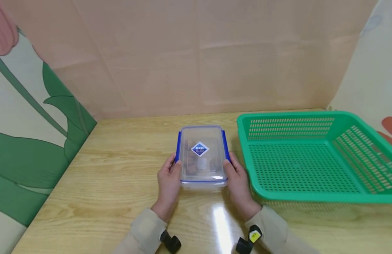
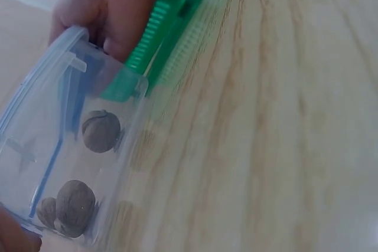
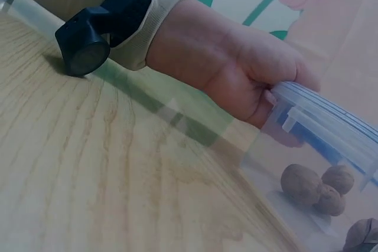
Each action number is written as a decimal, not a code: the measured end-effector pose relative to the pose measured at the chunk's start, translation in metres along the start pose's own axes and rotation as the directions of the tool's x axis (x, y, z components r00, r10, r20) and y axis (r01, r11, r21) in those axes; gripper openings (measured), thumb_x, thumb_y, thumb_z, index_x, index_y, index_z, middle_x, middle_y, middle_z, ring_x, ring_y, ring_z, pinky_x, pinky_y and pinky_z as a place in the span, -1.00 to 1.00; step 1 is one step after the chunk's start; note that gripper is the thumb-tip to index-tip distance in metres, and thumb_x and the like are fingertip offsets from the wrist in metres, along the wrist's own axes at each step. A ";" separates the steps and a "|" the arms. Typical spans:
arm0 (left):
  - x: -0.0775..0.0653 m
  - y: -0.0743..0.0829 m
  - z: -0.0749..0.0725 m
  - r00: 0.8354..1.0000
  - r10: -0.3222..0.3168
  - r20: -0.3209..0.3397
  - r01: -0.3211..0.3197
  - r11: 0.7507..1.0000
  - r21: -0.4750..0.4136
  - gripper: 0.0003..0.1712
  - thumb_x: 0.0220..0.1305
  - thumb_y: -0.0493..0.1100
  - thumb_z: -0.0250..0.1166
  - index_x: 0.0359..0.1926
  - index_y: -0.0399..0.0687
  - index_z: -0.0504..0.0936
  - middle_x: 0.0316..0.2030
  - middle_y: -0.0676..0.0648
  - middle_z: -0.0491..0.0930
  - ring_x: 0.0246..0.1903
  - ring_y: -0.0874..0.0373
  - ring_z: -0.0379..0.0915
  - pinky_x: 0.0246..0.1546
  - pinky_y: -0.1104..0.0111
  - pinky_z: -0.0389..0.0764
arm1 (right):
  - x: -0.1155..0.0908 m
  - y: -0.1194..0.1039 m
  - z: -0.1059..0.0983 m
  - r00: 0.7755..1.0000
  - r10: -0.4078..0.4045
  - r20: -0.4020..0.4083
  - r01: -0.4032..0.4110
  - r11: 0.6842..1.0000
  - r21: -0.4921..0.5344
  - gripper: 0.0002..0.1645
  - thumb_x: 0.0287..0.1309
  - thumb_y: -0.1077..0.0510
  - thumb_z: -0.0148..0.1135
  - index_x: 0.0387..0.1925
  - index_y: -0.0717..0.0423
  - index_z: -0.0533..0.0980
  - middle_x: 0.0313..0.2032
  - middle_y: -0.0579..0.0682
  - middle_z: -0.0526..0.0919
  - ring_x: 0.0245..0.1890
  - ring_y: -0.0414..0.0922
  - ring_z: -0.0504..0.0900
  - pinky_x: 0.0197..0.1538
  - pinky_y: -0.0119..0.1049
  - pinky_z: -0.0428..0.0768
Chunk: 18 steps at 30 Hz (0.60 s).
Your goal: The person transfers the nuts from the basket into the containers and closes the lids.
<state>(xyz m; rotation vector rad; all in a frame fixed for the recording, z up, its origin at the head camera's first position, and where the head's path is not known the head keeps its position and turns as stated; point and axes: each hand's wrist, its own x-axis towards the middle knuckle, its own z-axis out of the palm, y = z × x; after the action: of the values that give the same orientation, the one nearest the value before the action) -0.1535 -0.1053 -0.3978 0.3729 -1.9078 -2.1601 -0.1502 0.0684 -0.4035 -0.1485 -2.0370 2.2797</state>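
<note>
A clear plastic food container point(image 1: 200, 135) with a blue-edged lid and a blue diamond label is between my two hands, close over the wooden table. My left hand point(image 1: 168, 183) grips its left side, thumb up at the lid edge. The right side is gripped in the same way by my right hand point(image 1: 240, 185). Blue clips point(image 1: 225, 143) run along both sides of the lid. Through the clear wall, several walnuts point(image 2: 100, 131) show in the left wrist view. More walnuts point(image 3: 302, 184) appear clustered in the right wrist view.
A green plastic basket point(image 1: 297, 196) with slotted walls stands on the table point(image 1: 119, 169), just right of the right hand. Behind the table rises a plain pinkish backdrop point(image 1: 215, 63). A wall with painted leaves point(image 1: 21, 158) borders the left side.
</note>
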 end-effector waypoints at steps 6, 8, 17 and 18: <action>-0.007 0.003 -0.011 1.000 0.006 0.002 -0.006 1.000 0.008 -0.41 0.22 -0.36 0.09 0.28 -0.29 0.21 0.29 -0.28 0.22 0.30 -0.09 0.12 0.32 0.18 0.18 | -0.013 -0.003 -0.005 0.993 0.044 0.107 -0.043 0.999 -0.007 -0.35 0.42 0.04 -0.29 0.43 0.11 -0.16 0.44 0.02 -0.12 0.42 -0.11 -0.15 0.43 -0.15 -0.09; -0.013 0.005 -0.018 1.000 0.006 0.013 -0.006 1.000 0.029 -0.37 0.20 -0.36 0.09 0.30 -0.26 0.17 0.31 -0.25 0.17 0.32 -0.09 0.06 0.34 0.15 0.12 | -0.021 -0.006 -0.009 0.988 0.061 0.141 -0.061 0.998 -0.004 -0.34 0.43 0.04 -0.31 0.42 0.15 -0.19 0.44 0.01 -0.13 0.42 -0.09 -0.16 0.43 -0.13 -0.11; -0.043 0.036 -0.043 0.956 0.178 0.234 -0.266 0.863 0.430 -0.48 0.14 -0.41 0.18 0.16 -0.24 0.39 0.23 -0.21 0.32 0.25 -0.12 0.20 0.20 0.03 0.33 | -0.070 -0.037 -0.022 0.964 0.039 0.262 0.113 0.834 -0.540 -0.01 0.19 -0.01 0.15 0.38 0.36 -0.17 0.40 0.28 -0.16 0.35 0.23 -0.02 0.33 0.02 0.06; -0.045 0.041 -0.044 0.938 0.204 0.281 -0.323 0.810 0.490 -0.50 0.13 -0.38 0.20 0.14 -0.22 0.41 0.22 -0.21 0.34 0.23 -0.14 0.22 0.18 0.00 0.34 | -0.074 -0.040 -0.022 0.958 0.021 0.287 0.158 0.795 -0.586 0.01 0.16 -0.03 0.17 0.38 0.34 -0.14 0.40 0.27 -0.14 0.35 0.23 -0.03 0.32 0.05 0.06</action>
<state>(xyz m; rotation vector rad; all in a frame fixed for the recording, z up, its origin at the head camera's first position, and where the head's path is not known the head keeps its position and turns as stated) -0.0957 -0.1356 -0.3609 -0.0526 -2.4993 -1.5163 -0.0745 0.0851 -0.3644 0.2292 -2.8043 1.5865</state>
